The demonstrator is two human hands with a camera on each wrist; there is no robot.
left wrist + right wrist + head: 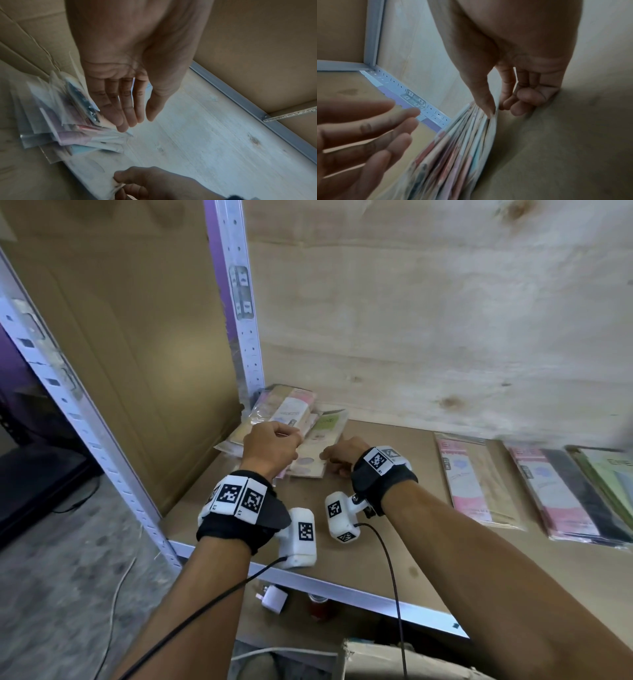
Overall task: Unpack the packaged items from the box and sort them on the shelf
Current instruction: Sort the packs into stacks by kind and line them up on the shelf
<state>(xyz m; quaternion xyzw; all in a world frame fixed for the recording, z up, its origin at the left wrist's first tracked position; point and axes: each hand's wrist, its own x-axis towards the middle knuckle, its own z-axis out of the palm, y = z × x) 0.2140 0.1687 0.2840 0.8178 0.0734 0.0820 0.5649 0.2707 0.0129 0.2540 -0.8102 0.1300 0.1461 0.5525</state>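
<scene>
I see a loose stack of flat, glossy clear-plastic packets (291,426) with pink, beige and pale green card inserts, piled in the back left corner of the brown fibreboard shelf (394,508), against the perforated white metal upright (245,302). The packets are long thin rectangles; their long axis runs from the front of the shelf toward the pale plywood back wall (445,320), fanned slightly. My left hand (270,448) hangs over the stack; the left wrist view shows its fingers (123,108) straight and together, so that grip is released, fingertips at the packets' edges. My right hand (342,455) rests on the shelf beside the stack, thumb and forefinger pinching the near edge of a packet, remaining fingers (529,97) curled. Well to the right, three separate packets (479,481) lie flat, parallel, pointing the same way.
</scene>
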